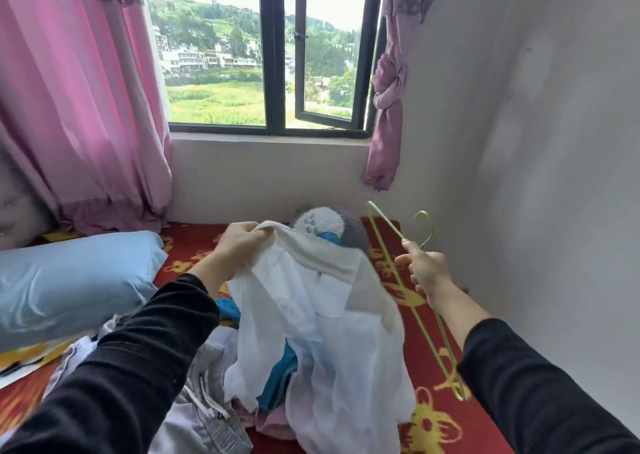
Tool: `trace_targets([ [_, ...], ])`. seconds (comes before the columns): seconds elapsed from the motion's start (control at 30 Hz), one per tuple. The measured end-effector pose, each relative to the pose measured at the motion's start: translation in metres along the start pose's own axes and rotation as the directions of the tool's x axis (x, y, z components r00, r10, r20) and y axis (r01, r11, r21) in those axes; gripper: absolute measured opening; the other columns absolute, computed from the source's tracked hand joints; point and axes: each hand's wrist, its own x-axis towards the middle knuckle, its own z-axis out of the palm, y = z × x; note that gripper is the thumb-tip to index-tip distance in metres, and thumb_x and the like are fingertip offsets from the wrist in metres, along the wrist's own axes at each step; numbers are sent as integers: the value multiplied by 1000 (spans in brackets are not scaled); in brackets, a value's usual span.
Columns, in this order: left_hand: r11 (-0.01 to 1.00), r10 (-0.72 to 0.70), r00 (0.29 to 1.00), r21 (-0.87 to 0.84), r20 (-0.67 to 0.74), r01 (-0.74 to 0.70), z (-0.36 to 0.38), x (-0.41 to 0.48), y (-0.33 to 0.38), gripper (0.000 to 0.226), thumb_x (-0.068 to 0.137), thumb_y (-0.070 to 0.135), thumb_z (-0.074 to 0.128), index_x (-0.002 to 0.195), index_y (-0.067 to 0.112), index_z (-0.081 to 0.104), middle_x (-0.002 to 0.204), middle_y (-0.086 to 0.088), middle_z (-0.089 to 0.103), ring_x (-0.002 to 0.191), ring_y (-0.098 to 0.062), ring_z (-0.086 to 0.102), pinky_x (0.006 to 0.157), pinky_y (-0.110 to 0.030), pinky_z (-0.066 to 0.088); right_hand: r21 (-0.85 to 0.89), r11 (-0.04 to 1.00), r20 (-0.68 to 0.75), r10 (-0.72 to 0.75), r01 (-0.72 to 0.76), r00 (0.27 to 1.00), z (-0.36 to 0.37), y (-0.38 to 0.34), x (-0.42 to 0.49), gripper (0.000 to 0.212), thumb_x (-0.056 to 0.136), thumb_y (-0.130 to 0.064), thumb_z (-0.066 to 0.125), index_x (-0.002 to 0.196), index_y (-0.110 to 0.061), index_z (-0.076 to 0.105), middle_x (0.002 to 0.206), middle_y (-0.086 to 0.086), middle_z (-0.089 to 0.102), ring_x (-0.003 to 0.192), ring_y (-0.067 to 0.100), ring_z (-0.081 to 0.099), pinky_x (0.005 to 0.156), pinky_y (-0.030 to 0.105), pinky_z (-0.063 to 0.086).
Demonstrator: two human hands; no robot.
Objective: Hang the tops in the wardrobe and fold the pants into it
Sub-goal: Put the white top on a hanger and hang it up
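My left hand (242, 242) grips the collar of a white top (318, 315) and lifts it above the bed, so the fabric hangs down over a pile of clothes. To its right, my right hand (426, 270) holds a thin light-green hanger (388, 225) near the neck, hook pointing up, its frame running down past my wrist. Under the top lie grey pants (204, 415), a blue garment (277, 381) and something pink (273, 422).
The bed has a red blanket with yellow patterns (433, 422). A light blue pillow (69, 280) lies at the left, a plush toy (329, 226) at the head of the bed. Pink curtains (79, 107) flank an open window (311, 55); a white wall (536, 176) stands close on the right.
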Motion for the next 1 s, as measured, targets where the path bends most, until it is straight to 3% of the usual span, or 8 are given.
trace_targets([
  [0.17, 981, -48, 999, 185, -27, 52, 7, -3, -19, 24, 79, 27, 64, 57, 18, 65, 48, 6, 45, 52, -18, 40, 50, -24, 31, 114, 985, 414, 74, -132, 907, -5, 15, -9, 41, 94, -37, 53, 91, 0, 71, 51, -5, 23, 38, 7, 17, 35, 19, 12],
  [0.33, 937, -40, 991, 340, -130, 83, 0, -7, -25, 23, 88, 28, 59, 71, 14, 69, 60, -2, 49, 57, -19, 42, 52, -29, 32, -141, 976, 615, 218, -167, 758, -16, 31, -20, 36, 90, -32, 56, 79, -1, 70, 52, -3, 20, 42, 9, 15, 41, 23, 8],
  [0.5, 944, -58, 994, 317, -93, 85, 4, -17, -21, 32, 88, 34, 60, 63, 14, 60, 57, 0, 46, 54, -17, 40, 50, -26, 31, -194, 968, 664, 248, -158, 705, 5, 36, -31, 38, 92, -34, 55, 80, -4, 74, 55, -3, 22, 48, 10, 14, 42, 22, 10],
  [0.67, 950, -30, 999, 311, 17, 23, 23, -28, -8, 41, 84, 38, 62, 54, 17, 45, 48, 3, 38, 50, -16, 35, 50, -26, 28, -159, 983, 601, 171, -92, 780, 52, 29, -43, 29, 92, -22, 53, 83, -2, 72, 54, -3, 29, 44, 9, 19, 43, 22, 12],
  [0.77, 972, -59, 982, 233, 178, 16, 27, -39, 2, 31, 86, 33, 62, 67, 9, 62, 51, 0, 47, 47, -14, 41, 44, -19, 35, -110, 990, 584, 136, -87, 800, 72, 22, -53, 16, 83, -12, 58, 72, -8, 70, 51, -3, 33, 40, 9, 21, 41, 19, 15],
  [0.87, 964, -58, 919, 260, 389, -50, 21, -45, 3, 28, 83, 41, 67, 93, 16, 76, 79, 0, 66, 71, -13, 56, 67, -28, 49, -41, 999, 572, 51, -34, 819, 79, 17, -60, 13, 80, -7, 59, 81, 0, 69, 50, -1, 35, 37, 9, 22, 39, 18, 16],
  [0.93, 912, 21, 930, 374, 367, -168, 17, -43, -5, 35, 74, 49, 65, 104, 33, 72, 103, 10, 66, 98, -9, 57, 93, -33, 47, 1, 1000, 567, 3, -5, 824, 80, 16, -62, 19, 79, -3, 55, 86, 6, 70, 48, -2, 35, 37, 8, 23, 38, 16, 16],
  [1.0, 771, 101, 949, 579, 299, -265, 13, -40, -14, 50, 70, 48, 57, 118, 38, 64, 121, 9, 58, 118, -13, 43, 106, -40, 36, 31, 999, 573, -34, 20, 819, 80, 16, -63, 23, 78, 2, 50, 88, 11, 68, 46, -2, 35, 36, 9, 23, 40, 16, 16],
])
